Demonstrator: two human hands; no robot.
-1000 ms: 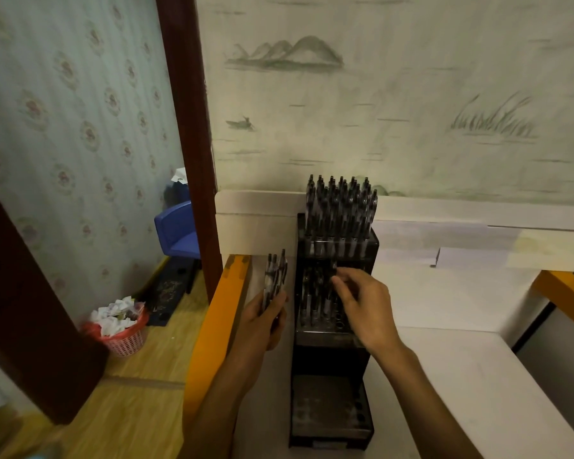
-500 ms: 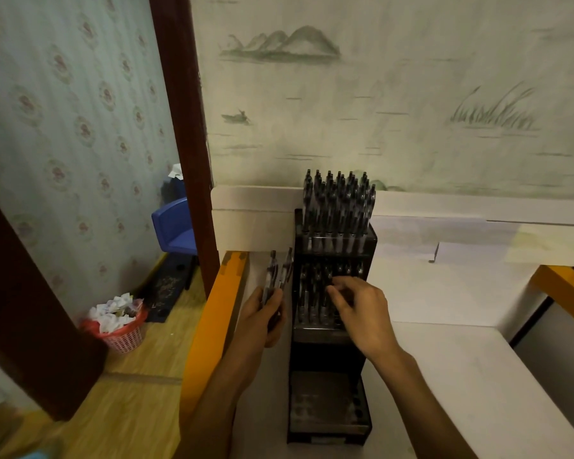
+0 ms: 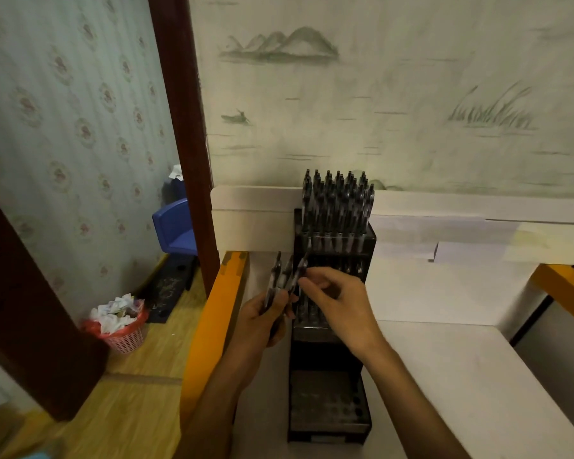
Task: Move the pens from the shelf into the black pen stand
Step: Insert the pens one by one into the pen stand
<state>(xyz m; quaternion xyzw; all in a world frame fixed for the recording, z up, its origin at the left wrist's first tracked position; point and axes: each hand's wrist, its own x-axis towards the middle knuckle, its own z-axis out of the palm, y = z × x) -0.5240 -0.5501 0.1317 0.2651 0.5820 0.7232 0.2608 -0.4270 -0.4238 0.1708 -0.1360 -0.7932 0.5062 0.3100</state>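
Note:
A black three-tier pen stand [image 3: 328,410] stands on the white shelf [image 3: 478,376] against the wall. Its top tier is packed with several dark pens [image 3: 337,207]. The middle tier holds several more pens, partly hidden by my right hand. The bottom tier shows bare holes. My left hand [image 3: 262,318] grips a small bundle of pens [image 3: 284,276] upright, just left of the stand. My right hand [image 3: 340,303] reaches across in front of the middle tier and pinches the top of the rightmost pen of that bundle.
An orange wooden rail [image 3: 212,323] runs along the shelf's left edge. Beyond it lie a wooden floor, a red basket of crumpled paper [image 3: 120,326], a blue plastic chair [image 3: 176,226] and a dark door frame [image 3: 183,120]. Another orange edge [image 3: 567,286] borders the shelf at right.
My right hand has left the stand's middle tier and moved left to the bundle in my left hand, now pinching one of its pens. The left hand has stayed nearly still.

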